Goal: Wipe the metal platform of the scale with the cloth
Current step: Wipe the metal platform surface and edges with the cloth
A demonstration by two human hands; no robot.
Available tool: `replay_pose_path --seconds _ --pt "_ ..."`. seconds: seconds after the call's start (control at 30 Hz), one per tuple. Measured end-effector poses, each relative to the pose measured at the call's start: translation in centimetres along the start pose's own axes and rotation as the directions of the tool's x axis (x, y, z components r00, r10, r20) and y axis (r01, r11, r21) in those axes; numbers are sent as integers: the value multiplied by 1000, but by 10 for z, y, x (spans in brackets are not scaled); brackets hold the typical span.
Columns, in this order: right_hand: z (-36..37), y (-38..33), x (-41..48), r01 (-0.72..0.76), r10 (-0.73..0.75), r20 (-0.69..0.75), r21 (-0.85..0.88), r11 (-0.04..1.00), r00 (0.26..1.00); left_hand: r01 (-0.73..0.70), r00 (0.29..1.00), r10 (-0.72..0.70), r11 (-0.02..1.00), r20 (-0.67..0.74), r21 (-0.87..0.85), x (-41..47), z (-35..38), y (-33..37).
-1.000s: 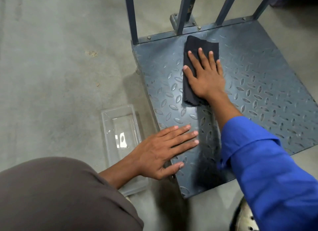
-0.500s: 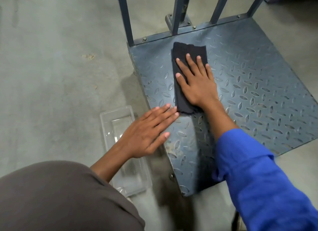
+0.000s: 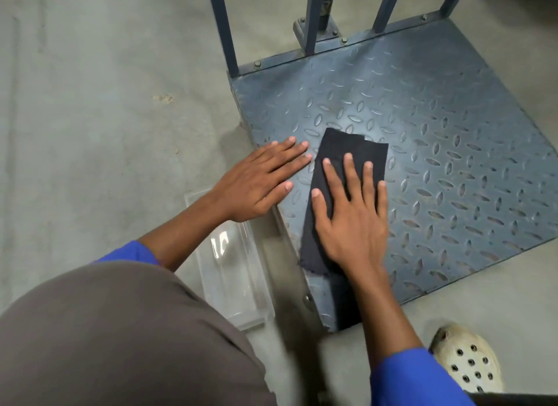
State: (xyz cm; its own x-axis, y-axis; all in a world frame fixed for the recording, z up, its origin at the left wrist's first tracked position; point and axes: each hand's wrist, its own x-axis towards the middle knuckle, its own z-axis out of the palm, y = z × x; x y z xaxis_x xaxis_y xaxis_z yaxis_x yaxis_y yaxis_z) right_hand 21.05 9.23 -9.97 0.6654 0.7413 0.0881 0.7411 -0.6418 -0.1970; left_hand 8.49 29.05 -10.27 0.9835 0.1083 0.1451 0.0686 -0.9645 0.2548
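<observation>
The dark cloth [image 3: 347,176] is pressed flat under the open right hand [image 3: 351,221] near the platform [image 3: 453,170]'s near-left edge, the open left hand [image 3: 259,185] is laid just beside it, and wiping is judged underway, the far-right area left.

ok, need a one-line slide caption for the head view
Right hand presses a dark cloth flat on the scale's metal platform; left hand braces at its edge.

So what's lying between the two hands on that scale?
Only a narrow strip of bare checker-plate platform, seen in the head view. The left hand rests flat on the metal; the right hand presses the dark cloth just beside it.
</observation>
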Motion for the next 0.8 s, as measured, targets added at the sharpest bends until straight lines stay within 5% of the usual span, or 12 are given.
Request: replay_pose_path --seconds 0.17,0.3,0.47,0.67,0.8 --pt "-1 -1 9 -181 182 -1 43 982 983 49 986 -57 997 158 55 14 -22 -34" --pt "-3 -31 -53 -31 30 38 29 999 999 22 951 -52 994 305 103 33 -43 -57" --pt "3 -20 26 -32 30 39 37 999 999 16 913 -73 990 401 143 44 -51 -56" --pt "1 -4 140 233 -239 167 56 971 957 63 928 -111 988 354 143 53 -53 -54" --pt "-10 4 131 280 -289 185 74 957 939 165 970 -177 983 166 85 41 -29 -44"
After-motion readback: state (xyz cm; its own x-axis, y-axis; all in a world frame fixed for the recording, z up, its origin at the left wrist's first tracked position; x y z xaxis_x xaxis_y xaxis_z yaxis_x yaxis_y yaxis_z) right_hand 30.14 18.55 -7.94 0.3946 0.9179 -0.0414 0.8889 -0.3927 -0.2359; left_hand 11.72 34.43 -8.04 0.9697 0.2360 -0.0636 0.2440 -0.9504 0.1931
